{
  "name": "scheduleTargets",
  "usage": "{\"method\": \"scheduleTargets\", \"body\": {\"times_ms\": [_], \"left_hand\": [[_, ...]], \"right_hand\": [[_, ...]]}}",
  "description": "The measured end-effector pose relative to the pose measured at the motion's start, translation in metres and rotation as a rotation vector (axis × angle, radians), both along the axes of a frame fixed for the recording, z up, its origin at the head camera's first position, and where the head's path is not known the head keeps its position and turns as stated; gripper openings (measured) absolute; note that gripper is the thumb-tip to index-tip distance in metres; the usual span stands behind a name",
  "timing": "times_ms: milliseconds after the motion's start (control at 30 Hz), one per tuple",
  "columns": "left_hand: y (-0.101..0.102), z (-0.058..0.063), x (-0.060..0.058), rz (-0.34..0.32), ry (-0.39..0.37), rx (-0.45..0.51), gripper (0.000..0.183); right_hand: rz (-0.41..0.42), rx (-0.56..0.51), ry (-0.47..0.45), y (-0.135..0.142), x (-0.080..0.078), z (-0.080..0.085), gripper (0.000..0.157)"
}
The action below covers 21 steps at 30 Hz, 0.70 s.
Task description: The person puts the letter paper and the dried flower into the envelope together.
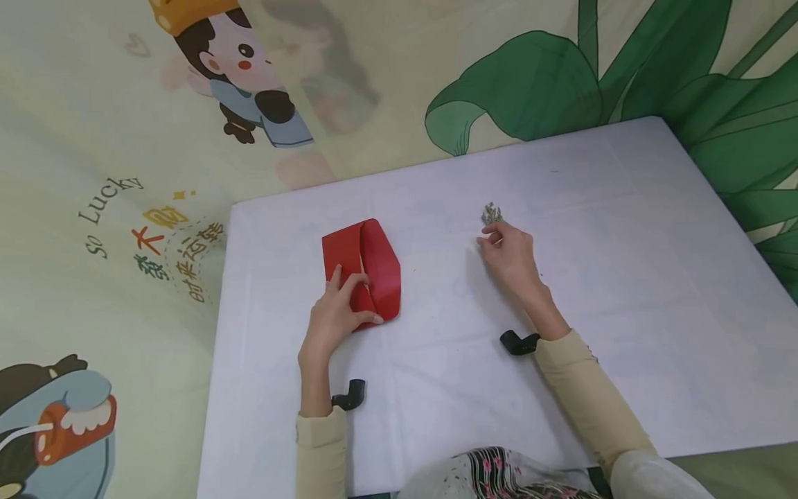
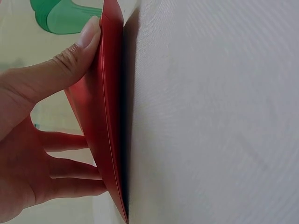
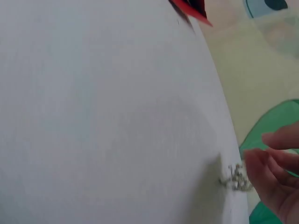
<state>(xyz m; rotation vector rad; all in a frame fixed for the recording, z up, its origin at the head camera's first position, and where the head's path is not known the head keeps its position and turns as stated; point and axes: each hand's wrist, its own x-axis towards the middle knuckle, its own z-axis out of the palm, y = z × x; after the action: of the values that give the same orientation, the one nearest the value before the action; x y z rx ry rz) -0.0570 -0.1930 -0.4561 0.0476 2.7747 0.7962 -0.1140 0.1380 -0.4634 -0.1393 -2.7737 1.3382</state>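
A red paper envelope (image 1: 380, 263) lies on the white table with its flap to the right. My left hand (image 1: 333, 312) rests on it with spread fingers; the thumb touches near the flap crease. In the left wrist view, the thumb and several fingers meet one face of the envelope (image 2: 96, 109). Farther right, a small grey-green cluster of knobbly, dried-looking bits (image 1: 491, 212) is beside the bent fingers of my right hand (image 1: 511, 256). In the right wrist view, two fingertips stand slightly apart close to the cluster (image 3: 238, 181); part of it is hidden by the hand.
A white cloth covers the table (image 1: 436, 388). Behind it hangs a printed curtain with a cartoon figure (image 1: 249, 76) and green leaves (image 1: 530, 83). Black wrist-worn pieces (image 1: 519, 343) stick out beside both forearms.
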Motion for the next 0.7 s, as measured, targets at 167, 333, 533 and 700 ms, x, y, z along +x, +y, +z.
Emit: {"method": "scheduleTargets", "body": {"times_ms": [167,333,533,700], "left_hand": [[-0.001,0.000,-0.001,0.000,-0.005,-0.005,0.071],[-0.003,0.000,0.000,-0.001,-0.009,-0.007,0.071],[-0.002,0.000,0.000,-0.003,-0.010,0.012,0.069],[-0.002,0.001,0.000,0.002,-0.012,0.016,0.070]], "right_hand": [[-0.103,0.091,-0.071,0.018,-0.002,0.002,0.038],[-0.082,0.125,-0.230,0.028,-0.008,0.002,0.054],[-0.050,0.154,-0.246,0.029,-0.021,-0.003,0.048],[-0.036,0.185,-0.233,0.025,-0.029,-0.003,0.043]]}}
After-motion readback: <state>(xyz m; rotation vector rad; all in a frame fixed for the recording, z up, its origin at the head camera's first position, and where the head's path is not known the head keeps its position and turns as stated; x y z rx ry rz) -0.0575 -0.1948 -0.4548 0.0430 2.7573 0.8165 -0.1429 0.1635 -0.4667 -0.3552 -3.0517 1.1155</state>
